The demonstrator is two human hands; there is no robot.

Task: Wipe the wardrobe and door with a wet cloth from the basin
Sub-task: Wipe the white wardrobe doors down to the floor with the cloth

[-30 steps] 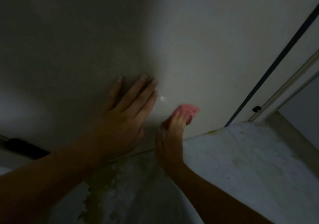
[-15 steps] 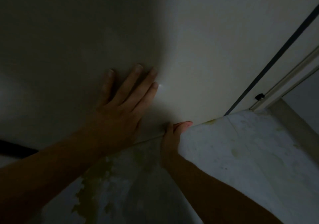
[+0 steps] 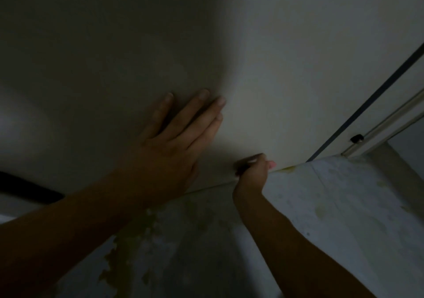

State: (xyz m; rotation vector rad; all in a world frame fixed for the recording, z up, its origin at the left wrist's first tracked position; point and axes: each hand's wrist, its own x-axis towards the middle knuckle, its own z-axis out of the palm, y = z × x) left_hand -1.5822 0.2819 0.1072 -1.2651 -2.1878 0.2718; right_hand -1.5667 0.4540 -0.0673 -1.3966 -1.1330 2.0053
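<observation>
A pale, smooth panel point(image 3: 286, 68) of the wardrobe or door fills the upper part of the dim view. My left hand point(image 3: 174, 141) lies flat against it, fingers spread and empty. My right hand point(image 3: 252, 171) is closed at the panel's bottom edge, where it meets the floor. Only a small pink tip of the cloth point(image 3: 272, 165) shows past its fingers; the rest is hidden under the hand.
The floor point(image 3: 344, 217) below is pale and blotched with yellow-green stains. A dark vertical strip point(image 3: 367, 100) and a metal rail point(image 3: 390, 123) run diagonally at right, with a small black stopper point(image 3: 356, 138). A dark bar point(image 3: 29, 189) lies at far left.
My right hand slid down the panel with the pink cloth to its bottom edge, so the cloth is now almost hidden. My left hand stayed flat on the panel.
</observation>
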